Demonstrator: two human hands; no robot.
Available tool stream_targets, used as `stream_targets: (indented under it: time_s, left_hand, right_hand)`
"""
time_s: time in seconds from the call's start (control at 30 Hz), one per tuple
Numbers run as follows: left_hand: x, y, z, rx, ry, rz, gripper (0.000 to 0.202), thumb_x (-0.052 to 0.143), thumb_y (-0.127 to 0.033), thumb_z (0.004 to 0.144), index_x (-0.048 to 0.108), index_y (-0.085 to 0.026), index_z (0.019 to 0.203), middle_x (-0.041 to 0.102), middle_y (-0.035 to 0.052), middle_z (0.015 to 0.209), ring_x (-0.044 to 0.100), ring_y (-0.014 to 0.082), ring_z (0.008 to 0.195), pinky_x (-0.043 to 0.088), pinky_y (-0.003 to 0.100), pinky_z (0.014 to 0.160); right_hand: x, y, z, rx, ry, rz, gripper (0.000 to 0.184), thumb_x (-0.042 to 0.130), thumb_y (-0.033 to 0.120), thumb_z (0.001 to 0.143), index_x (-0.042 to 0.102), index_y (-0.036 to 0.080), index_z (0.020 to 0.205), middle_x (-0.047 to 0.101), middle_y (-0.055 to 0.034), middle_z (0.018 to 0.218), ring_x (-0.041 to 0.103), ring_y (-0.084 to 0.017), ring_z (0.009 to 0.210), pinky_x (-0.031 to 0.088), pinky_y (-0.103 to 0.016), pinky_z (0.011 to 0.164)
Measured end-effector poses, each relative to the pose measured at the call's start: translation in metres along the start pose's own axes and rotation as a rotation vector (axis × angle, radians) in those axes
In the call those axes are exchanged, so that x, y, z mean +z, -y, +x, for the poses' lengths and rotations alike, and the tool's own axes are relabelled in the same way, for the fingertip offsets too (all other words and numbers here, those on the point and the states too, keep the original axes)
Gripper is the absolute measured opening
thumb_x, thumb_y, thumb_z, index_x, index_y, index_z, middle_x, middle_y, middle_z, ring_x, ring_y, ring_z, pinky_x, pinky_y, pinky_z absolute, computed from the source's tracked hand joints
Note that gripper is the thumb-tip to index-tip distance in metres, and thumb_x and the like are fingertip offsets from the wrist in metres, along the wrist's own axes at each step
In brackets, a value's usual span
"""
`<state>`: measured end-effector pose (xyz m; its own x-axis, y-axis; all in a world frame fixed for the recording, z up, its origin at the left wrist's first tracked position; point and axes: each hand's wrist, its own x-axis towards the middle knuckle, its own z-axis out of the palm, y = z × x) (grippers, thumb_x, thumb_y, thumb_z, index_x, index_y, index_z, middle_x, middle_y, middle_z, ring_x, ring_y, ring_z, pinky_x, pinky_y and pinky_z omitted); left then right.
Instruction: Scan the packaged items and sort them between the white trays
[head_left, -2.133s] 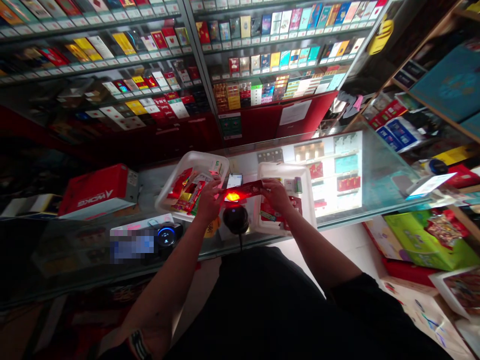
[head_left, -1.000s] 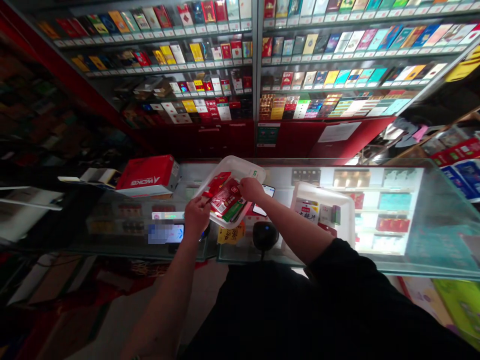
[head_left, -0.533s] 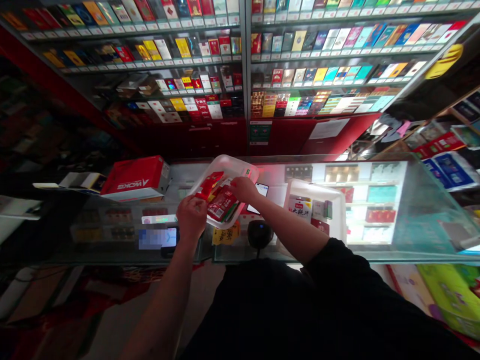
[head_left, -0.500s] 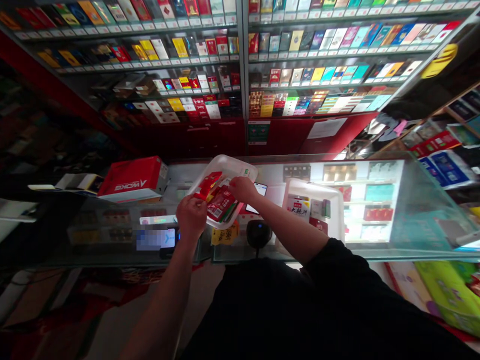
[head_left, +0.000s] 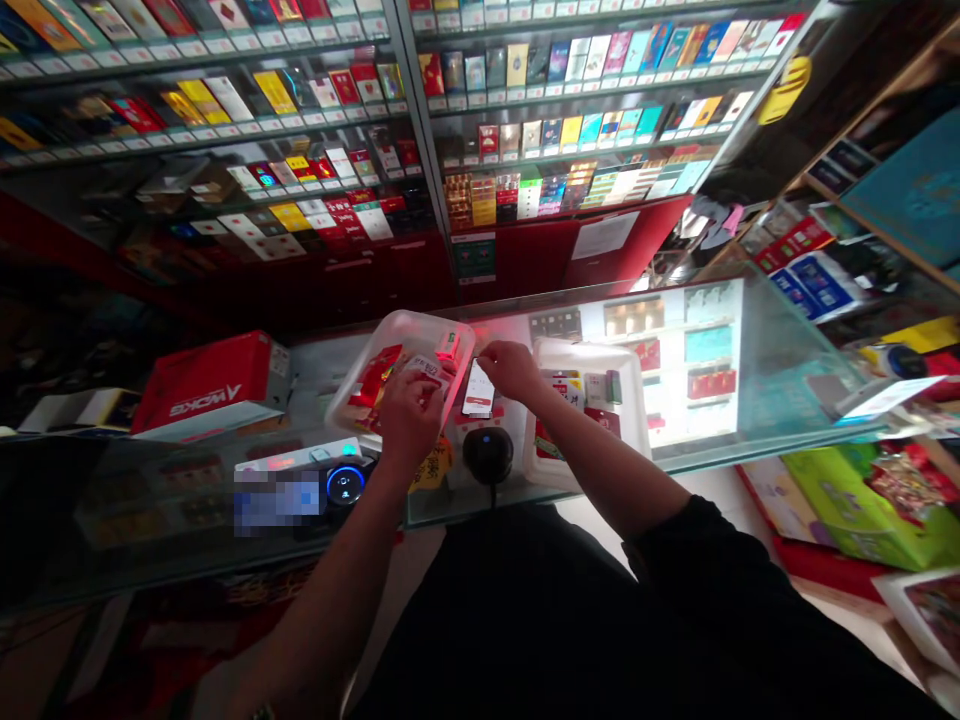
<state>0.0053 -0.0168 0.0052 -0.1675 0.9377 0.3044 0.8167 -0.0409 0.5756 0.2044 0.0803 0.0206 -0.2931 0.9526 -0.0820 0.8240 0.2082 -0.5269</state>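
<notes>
My left hand (head_left: 409,412) rests in the left white tray (head_left: 346,398), fingers closed on a red and white packet (head_left: 424,369) that lies on other red packets (head_left: 375,368). My right hand (head_left: 513,368) hovers between the two trays, just above a lit phone (head_left: 478,389). Its fingers are curled together, and I cannot make out whether they hold anything. The right white tray (head_left: 628,402) holds several small packs. A round black scanner (head_left: 487,453) sits on the glass counter (head_left: 757,370) just below the phone.
A red carton (head_left: 214,380) lies on the counter at the left. A device with a blue ring light (head_left: 346,484) sits near the front edge. Shelves of cigarette packs (head_left: 525,130) fill the wall behind. Green boxes (head_left: 847,495) lie on the floor at the right.
Two seconds ago both hands held a red packet over the glowing scanner, then carried it to the left tray. Now my right hand has drawn back over the phone; my left stays in the tray.
</notes>
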Motion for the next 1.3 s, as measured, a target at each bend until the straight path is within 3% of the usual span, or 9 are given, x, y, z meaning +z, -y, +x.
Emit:
stream_targets:
  time_s: [0.37,0.6,0.7,0.9,1.07,1.3]
  left_hand:
    - [0.049,-0.074,0.001,0.194,0.186,-0.042,0.015,0.066,-0.029,0.093,0.078,-0.019,0.095,0.074,0.0132,0.131,0.064,0.0311,0.130,0.046,0.051,0.120]
    - [0.075,-0.112,-0.010,0.324,0.322,0.016,0.017,0.065,-0.026,0.094,0.080,-0.020,0.100,0.074,0.0124,0.134,0.061,0.0329,0.136,0.040,0.054,0.125]
    - [0.086,-0.122,-0.017,0.381,0.423,0.090,0.018,0.065,-0.024,0.094,0.081,-0.021,0.103,0.073,0.0119,0.135,0.054,0.0367,0.143,0.035,0.060,0.126]
    - [0.117,-0.128,-0.032,0.493,0.615,0.273,0.032,0.054,-0.014,0.098,0.082,-0.017,0.114,0.070,0.0162,0.142,0.042,0.0416,0.153,0.022,0.068,0.130]
    - [0.136,-0.126,-0.047,0.604,0.768,0.356,0.044,0.054,-0.010,0.096,0.077,-0.014,0.134,0.066,0.0222,0.147,0.036,0.0432,0.159,0.014,0.070,0.131]
    - [0.164,-0.118,-0.064,0.637,0.890,0.363,0.044,0.065,-0.012,0.091,0.079,-0.014,0.132,0.073,0.0269,0.133,0.040,0.0457,0.156,0.015,0.069,0.131]
  right_hand:
    - [-0.022,-0.101,-0.041,0.248,-0.107,0.000,0.032,0.057,0.030,0.102,0.084,0.018,0.112,0.082,-0.0105,0.116,0.074,-0.022,0.106,0.049,-0.029,0.094]
    - [-0.017,-0.154,-0.073,0.437,-0.131,-0.046,0.032,0.057,0.028,0.103,0.079,0.010,0.119,0.079,-0.0179,0.119,0.072,-0.023,0.111,0.048,-0.029,0.093]
    - [-0.007,-0.157,-0.089,0.455,-0.085,-0.081,0.030,0.057,0.028,0.103,0.080,0.013,0.115,0.079,-0.0182,0.118,0.073,-0.025,0.106,0.051,-0.031,0.089]
    - [0.016,-0.134,-0.118,0.309,0.218,-0.181,0.029,0.061,0.039,0.101,0.080,0.021,0.114,0.081,-0.0146,0.114,0.078,-0.029,0.103,0.056,-0.034,0.086]
    - [0.024,-0.125,-0.131,0.213,0.283,-0.188,0.031,0.063,0.029,0.100,0.075,0.022,0.128,0.081,-0.0155,0.117,0.078,-0.030,0.108,0.058,-0.036,0.090]
    - [0.027,-0.125,-0.145,0.215,0.319,-0.235,0.031,0.059,0.025,0.100,0.076,0.018,0.125,0.077,-0.0213,0.123,0.076,-0.031,0.110,0.058,-0.038,0.094]
